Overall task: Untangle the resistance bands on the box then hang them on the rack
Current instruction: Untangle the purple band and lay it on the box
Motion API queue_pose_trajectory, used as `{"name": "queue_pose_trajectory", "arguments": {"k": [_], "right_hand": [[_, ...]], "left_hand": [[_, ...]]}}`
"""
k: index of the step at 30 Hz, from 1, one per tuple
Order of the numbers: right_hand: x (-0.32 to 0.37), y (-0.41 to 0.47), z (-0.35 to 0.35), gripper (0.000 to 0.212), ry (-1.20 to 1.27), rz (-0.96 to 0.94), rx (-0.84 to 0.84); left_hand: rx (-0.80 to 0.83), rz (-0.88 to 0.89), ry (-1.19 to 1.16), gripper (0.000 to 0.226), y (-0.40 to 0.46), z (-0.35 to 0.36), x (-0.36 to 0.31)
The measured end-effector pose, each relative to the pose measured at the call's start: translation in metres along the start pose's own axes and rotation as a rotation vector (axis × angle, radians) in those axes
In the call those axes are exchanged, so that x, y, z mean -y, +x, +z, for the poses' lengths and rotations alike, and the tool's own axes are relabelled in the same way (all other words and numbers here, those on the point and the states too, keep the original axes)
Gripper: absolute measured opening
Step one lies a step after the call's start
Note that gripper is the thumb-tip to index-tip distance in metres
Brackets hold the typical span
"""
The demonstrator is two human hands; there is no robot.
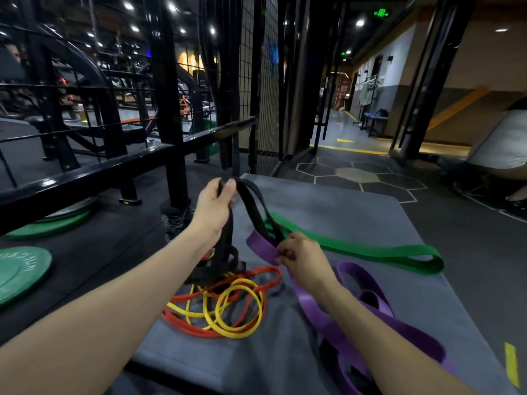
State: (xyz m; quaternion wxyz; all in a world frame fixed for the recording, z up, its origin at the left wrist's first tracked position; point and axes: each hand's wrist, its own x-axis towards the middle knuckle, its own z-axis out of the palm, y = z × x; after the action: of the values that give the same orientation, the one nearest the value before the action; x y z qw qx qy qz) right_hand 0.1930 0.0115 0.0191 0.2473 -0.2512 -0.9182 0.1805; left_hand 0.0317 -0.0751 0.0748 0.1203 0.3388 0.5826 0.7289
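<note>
Left hand (214, 206) grips black band (252, 208), lifted over the box (356, 223). Right hand (302, 256) pinches purple band (263, 246) at the crossing. Best: feed purple back through black's loop, keeping slack; avoid dragging red-yellow pile (222, 302).

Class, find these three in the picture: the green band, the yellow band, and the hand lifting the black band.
green band (370, 252): head view, on its flat middle stretch lying across the box.
yellow band (239, 306): head view, on one coiled loop.
left hand (215, 208): head view, on the back of the hand.
</note>
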Motion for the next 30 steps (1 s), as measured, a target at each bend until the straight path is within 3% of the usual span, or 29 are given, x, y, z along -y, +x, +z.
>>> {"name": "queue_pose_trajectory", "arguments": {"k": [2,4,5,8,11,13,15,17,20,22,26,30], "right_hand": [[-0.009,0.0,0.0,0.015,-0.142,0.058,0.097],[-0.018,-0.002,-0.004,0.007,-0.147,0.161,0.085],[-0.022,-0.003,-0.008,0.004,-0.128,0.206,0.052],[-0.028,0.0,-0.02,0.023,-0.088,0.28,-0.031],[-0.028,0.0,-0.019,0.036,-0.075,0.307,-0.086],[-0.032,-0.004,-0.016,0.043,-0.054,0.338,-0.13],[-0.037,-0.01,-0.017,0.046,-0.045,0.352,-0.174],[-0.042,-0.011,-0.018,0.047,-0.008,0.359,-0.21],[-0.041,-0.012,-0.011,0.031,0.018,0.332,-0.217],[-0.04,-0.016,-0.006,0.017,0.037,0.313,-0.217],[-0.05,-0.027,-0.004,0.021,0.049,0.315,-0.219],[-0.06,-0.032,0.002,0.01,0.054,0.343,-0.206]], "left_hand": [[-0.147,0.033,-0.034,0.021,0.009,-0.012,-0.007],[-0.233,0.093,0.049,0.018,0.019,-0.026,-0.014],[-0.214,0.116,0.156,0.017,0.022,-0.032,-0.015],[-0.041,0.101,0.618,0.023,0.023,-0.047,0.002],[0.15,-0.064,1.228,0.045,0.008,-0.06,0.031],[0.195,-0.123,1.437,0.06,-0.012,-0.057,0.041],[0.262,0.088,1.398,0.06,-0.033,-0.038,0.049],[0.432,0.252,1.333,0.056,-0.054,-0.013,0.059],[0.594,0.259,1.475,0.06,-0.07,0.005,0.081],[0.622,0.25,1.577,0.065,-0.074,0.005,0.099],[0.635,0.266,1.648,0.063,-0.079,0.013,0.115],[0.567,0.402,1.775,0.04,-0.068,0.007,0.116]]}}
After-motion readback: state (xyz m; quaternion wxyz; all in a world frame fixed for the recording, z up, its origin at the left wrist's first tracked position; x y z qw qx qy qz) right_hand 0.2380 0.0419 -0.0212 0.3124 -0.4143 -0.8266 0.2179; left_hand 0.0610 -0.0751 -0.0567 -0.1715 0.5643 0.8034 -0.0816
